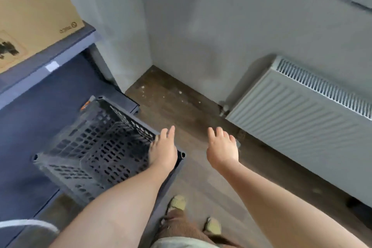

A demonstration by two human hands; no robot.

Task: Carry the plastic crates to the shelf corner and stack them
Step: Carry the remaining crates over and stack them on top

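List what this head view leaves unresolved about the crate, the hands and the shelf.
- crate: motion-blurred, and the left hand covers its near right rim, so contact or grip is unclear.
- right hand: seen from the back, palm hidden.
- cardboard box: cut by the left edge.
- shelf: the frame cuts off its extent.

Single head-worn wide-angle view, aimed forward and steeply down from standing height. Forearms seen entering from 6 o'clock; left hand and right hand framed near centre, close to lens. Perforated plastic crate placed at 8 o'clock, radiator at 3 o'clock, room corner at 12 o'clock. Edges bent by lens.
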